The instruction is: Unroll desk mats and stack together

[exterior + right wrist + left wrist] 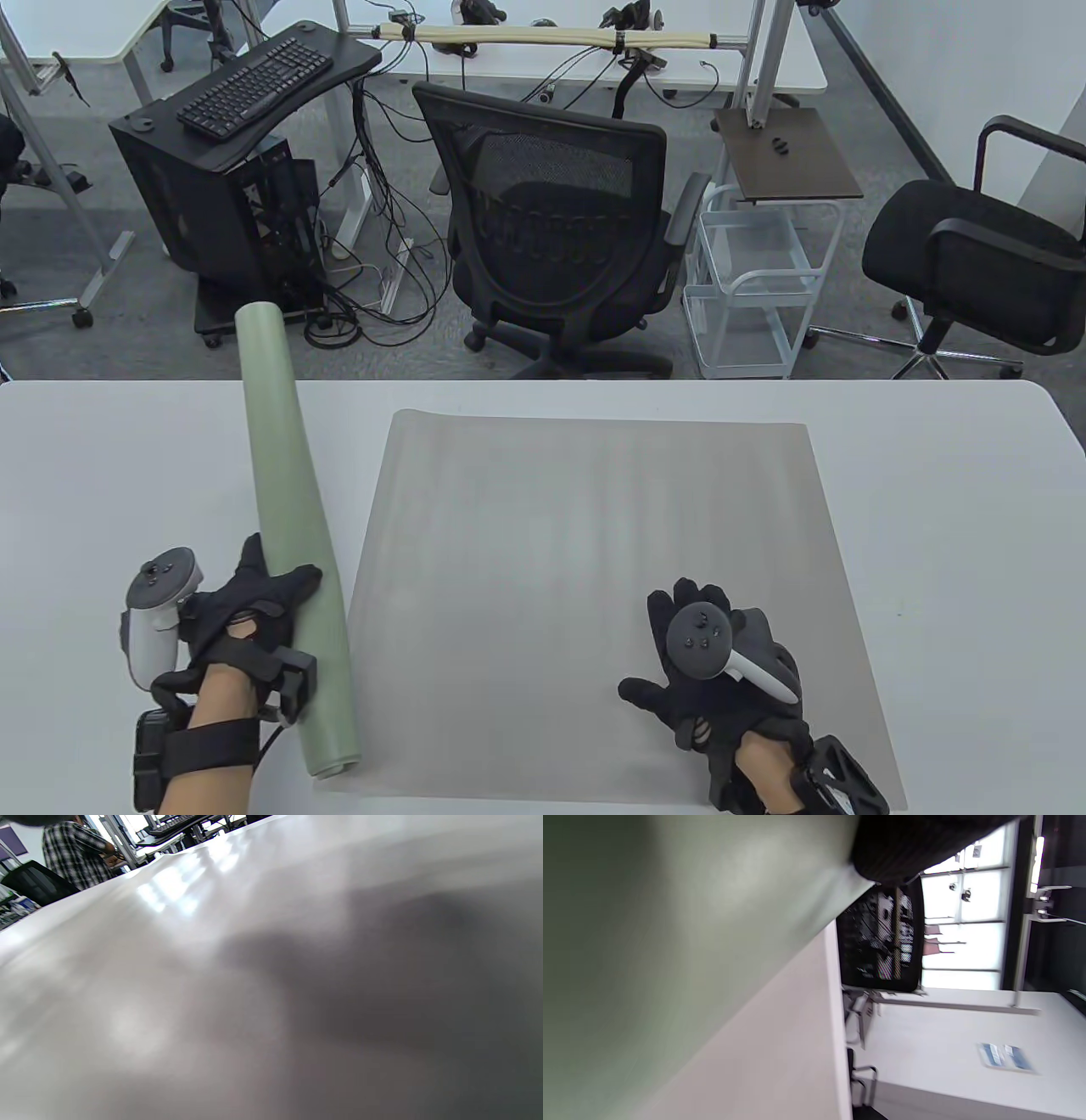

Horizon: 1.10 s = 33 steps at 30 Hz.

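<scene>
A grey desk mat (594, 577) lies unrolled flat on the white table (102, 475). A green mat (288, 509) is still rolled into a long tube; it runs from the near left of the grey mat up past the table's far edge. My left hand (254, 607) grips the tube near its lower end. The tube fills the left wrist view (670, 942), with a fingertip (903, 849) on it. My right hand (713, 671) rests flat, fingers spread, on the grey mat's near right part. The right wrist view shows only the grey mat's surface (271, 984) close up.
Beyond the table's far edge stand a black mesh office chair (551, 229), a white wire cart (751, 280), a second chair (976, 246) and a computer tower (221, 204) under a keyboard desk. Bare table shows left and right of the grey mat.
</scene>
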### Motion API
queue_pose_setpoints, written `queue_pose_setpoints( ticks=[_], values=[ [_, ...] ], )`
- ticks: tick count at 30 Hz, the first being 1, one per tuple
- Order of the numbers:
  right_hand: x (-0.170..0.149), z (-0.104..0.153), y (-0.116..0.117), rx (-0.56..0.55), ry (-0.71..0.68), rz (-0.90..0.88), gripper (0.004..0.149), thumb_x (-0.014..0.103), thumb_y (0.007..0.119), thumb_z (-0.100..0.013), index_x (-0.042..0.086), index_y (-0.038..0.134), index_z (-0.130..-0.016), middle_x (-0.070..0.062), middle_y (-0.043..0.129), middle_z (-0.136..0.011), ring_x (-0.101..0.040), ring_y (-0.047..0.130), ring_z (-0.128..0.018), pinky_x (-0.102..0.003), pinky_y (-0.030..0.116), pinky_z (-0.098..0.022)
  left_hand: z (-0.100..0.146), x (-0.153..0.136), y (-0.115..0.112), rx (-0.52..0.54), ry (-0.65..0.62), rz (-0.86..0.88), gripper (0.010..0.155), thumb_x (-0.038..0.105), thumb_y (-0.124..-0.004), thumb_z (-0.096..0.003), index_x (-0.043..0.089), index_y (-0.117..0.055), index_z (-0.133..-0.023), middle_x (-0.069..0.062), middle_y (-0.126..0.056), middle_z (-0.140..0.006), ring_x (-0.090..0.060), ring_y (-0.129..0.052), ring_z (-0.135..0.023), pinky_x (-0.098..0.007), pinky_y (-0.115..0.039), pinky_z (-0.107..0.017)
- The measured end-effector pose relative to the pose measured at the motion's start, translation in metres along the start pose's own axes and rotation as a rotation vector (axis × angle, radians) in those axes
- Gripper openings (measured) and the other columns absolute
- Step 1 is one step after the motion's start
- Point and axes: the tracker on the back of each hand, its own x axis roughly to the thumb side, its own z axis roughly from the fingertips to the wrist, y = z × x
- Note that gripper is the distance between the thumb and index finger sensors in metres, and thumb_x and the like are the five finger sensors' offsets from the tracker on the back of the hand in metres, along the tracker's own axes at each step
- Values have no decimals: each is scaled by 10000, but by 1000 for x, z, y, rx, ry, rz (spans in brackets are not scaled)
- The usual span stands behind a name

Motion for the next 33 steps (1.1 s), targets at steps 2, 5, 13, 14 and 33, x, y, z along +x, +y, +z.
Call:
queue_pose_setpoints(
  ticks=[2, 5, 13, 14, 33],
  values=[
    [1, 1, 2, 15, -46, -52, 965, 688, 569, -412, 233, -66, -978, -112, -171, -1043, -436, -171, -908, -623, -9, -614, -8, -1, -32, -83, -59, 70, 895, 353, -804, -486, 205, -78, -988, -11, -458, -1108, -313, -762, -930, -480, -804, -631],
    [1, 4, 2, 33, -108, -156, 961, 683, 567, -416, 226, -63, -979, -121, -146, -1056, -443, -146, -920, -627, 6, -620, -22, -2, -88, -227, -122, 175, 891, 354, -800, -486, 208, -80, -989, -9, -458, -1108, -309, -760, -934, -481, -796, -638],
    [-9, 17, -10, 14, -286, -519, 903, 639, 585, -439, 186, 82, -1037, -164, 25, -1120, -490, 32, -986, -657, 172, -686, -47, -10, -208, -435, -195, 253, 883, 358, -793, -489, 220, -81, -993, 9, -458, -1112, -293, -723, -960, -493, -720, -691],
    [-12, 17, -12, 8, -305, -590, 896, 639, 584, -440, 182, 103, -1042, -171, 83, -1131, -501, 100, -1004, -661, 223, -698, -49, -11, -222, -429, -196, 225, 881, 361, -791, -489, 227, -82, -994, 19, -458, -1114, -285, -691, -976, -513, -684, -710],
    [-14, 23, -24, -14, -228, -621, 774, 366, 807, -587, 105, 241, -1047, -143, 715, -850, -310, 900, -628, -497, 731, -569, -53, -3, -260, -297, -108, -254, 982, 495, -749, -486, 172, 55, -948, -206, -126, -1107, -428, -496, -1009, -590, -533, -717]
  ],
)
